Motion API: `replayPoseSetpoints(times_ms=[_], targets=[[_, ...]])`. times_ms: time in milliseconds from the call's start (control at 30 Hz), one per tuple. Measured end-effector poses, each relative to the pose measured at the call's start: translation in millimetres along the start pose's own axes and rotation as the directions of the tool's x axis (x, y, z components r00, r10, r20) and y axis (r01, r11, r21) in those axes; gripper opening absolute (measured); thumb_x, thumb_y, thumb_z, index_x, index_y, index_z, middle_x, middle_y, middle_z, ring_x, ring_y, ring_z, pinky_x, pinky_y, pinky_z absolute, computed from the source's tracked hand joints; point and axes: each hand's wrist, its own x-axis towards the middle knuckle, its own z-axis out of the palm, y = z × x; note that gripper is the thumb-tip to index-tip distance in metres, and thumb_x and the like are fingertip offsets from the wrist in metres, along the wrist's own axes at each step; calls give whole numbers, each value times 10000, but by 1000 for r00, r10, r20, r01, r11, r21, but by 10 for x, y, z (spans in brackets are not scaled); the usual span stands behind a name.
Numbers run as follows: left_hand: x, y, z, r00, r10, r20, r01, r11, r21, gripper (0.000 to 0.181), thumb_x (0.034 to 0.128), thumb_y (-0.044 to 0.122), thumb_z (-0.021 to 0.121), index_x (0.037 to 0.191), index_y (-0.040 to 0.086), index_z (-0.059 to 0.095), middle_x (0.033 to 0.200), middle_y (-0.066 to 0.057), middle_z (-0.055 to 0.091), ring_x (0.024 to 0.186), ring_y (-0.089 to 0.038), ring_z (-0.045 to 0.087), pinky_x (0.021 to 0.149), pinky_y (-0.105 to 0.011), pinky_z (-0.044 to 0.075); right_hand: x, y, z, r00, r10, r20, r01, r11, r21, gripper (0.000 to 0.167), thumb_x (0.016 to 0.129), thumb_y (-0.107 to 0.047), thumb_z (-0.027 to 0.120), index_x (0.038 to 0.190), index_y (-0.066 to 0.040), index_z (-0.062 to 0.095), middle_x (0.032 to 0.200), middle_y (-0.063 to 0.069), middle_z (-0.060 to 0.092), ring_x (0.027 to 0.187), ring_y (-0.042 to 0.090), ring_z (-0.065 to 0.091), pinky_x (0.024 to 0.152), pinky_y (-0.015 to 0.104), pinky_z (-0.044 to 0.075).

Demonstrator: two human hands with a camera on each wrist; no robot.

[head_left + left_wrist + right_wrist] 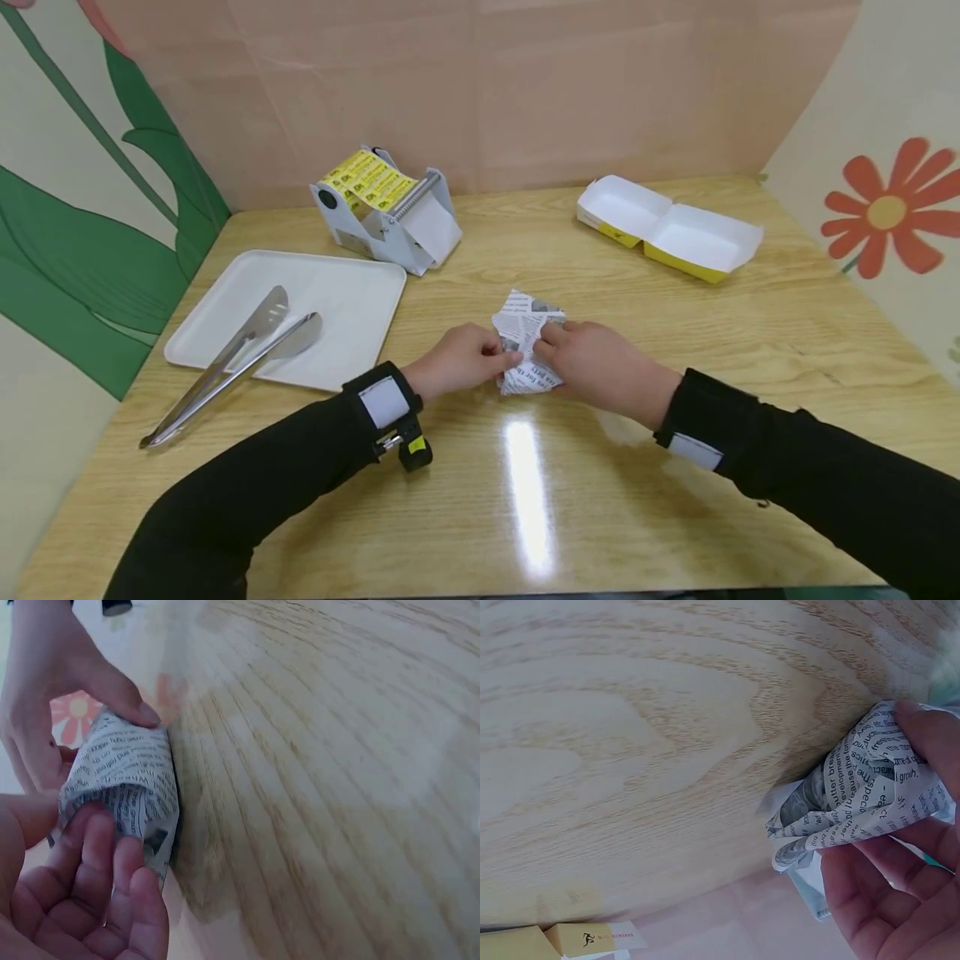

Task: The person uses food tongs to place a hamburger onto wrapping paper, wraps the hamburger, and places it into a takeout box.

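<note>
Pinkish sheeting (525, 92) rises behind the wood-grained counter (450, 517). Near the counter's middle, your left hand (459, 358) pinches one side of the folded newsprint (517, 327) and your right hand (611, 368) grips the other. Tongs (267, 315) lie partly on a white tray (360, 312) leftward; an open box (697, 236) sits farther right.

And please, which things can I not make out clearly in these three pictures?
Inside of the rolled printed paper: in the left wrist view, fingers of the left hand block part of its opening, so I cannot tell whether anything is inside.
Wording on the yellow labels: too small to read in the head view.
The open box: the bottom edge cuts it off in the right wrist view.
</note>
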Motion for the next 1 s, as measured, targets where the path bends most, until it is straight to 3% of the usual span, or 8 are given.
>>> replayPoseSetpoints(times_ms=[300, 400, 500, 567, 633, 733, 867, 1000], targets=[[41, -48, 59, 983, -157, 93, 173, 963, -205, 392, 1020, 311, 506, 724, 67, 585, 628, -2, 499, 543, -110, 414, 500, -212, 316, -3, 5, -8, 1000, 17, 16, -17, 1000, -16, 510, 721, -365, 853, 985, -1, 612, 887, 88, 546, 760, 228, 565, 714, 367, 518], [50, -72, 56, 983, -167, 78, 178, 970, -163, 386, 1018, 315, 511, 726, 73, 581, 648, -5, 531, 559, -116, 443, 512, -216, 332, 8, -4, -4, 1000, 22, 17, -22, 1000, 5, 511, 727, -369, 850, 1000, -5, 617, 897, 84, 548, 761, 218, 550, 720, 361, 514], [65, -47, 28, 994, -104, -44, 104, 995, 4, 300, 955, 338, 622, 824, 75, 565, 726, -10, 543, 610, -130, 478, 530, -237, 359, 15, -6, -2, 999, 36, 30, -37, 999, 30, 516, 728, -366, 851, 1023, -8, 623, 918, 86, 558, 766, 210, 541, 725, 357, 514], [80, -1, 8, 990, 18, -141, 8, 984, 179, 311, 893, 355, 700, 945, 82, 561, 839, -19, 547, 715, -149, 502, 592, -257, 392, 17, -4, -1, 998, 47, 35, -49, 998, 46, 526, 724, -365, 855, 1041, -12, 627, 936, 90, 568, 772, 210, 541, 731, 359, 517], [99, 59, -11, 973, 161, -163, -99, 937, 336, 408, 845, 380, 750, 1072, 93, 571, 987, -33, 567, 870, -170, 531, 717, -284, 438, 13, 0, 9, 998, 51, 23, -52, 997, 58, 528, 713, -361, 863, 1038, -16, 631, 934, 90, 573, 770, 210, 545, 726, 360, 519], [154, 130, -23, 951, 304, -60, -244, 854, 460, 507, 822, 422, 769, 1183, 98, 622, 1148, -37, 601, 1039, -185, 527, 863, -309, 429, 1, 15, 27, 999, 52, -8, -51, 994, 92, 540, 693, -359, 875, 1034, -19, 631, 927, 87, 574, 768, 207, 548, 712, 354, 517], [248, 173, -35, 962, 258, 92, -271, 845, 461, 612, 823, 451, 748, 1273, 58, 612, 1254, -59, 618, 1150, -185, 553, 959, -304, 432, -24, 99, -14, 999, 41, -11, -37, 968, 250, 530, 728, -333, 853, 1076, 10, 648, 989, 103, 606, 828, 214, 592, 739, 365, 523], [298, 195, -48, 975, 181, 129, -221, 851, 476, 687, 824, 465, 739, 1321, 22, 567, 1291, -89, 599, 1186, -194, 545, 995, -308, 419, -2, 252, -94, 995, 70, 75, -97, 881, 464, 409, 823, -245, 779, 1129, 5, 673, 1053, 92, 630, 881, 194, 606, 781, 380, 516]])
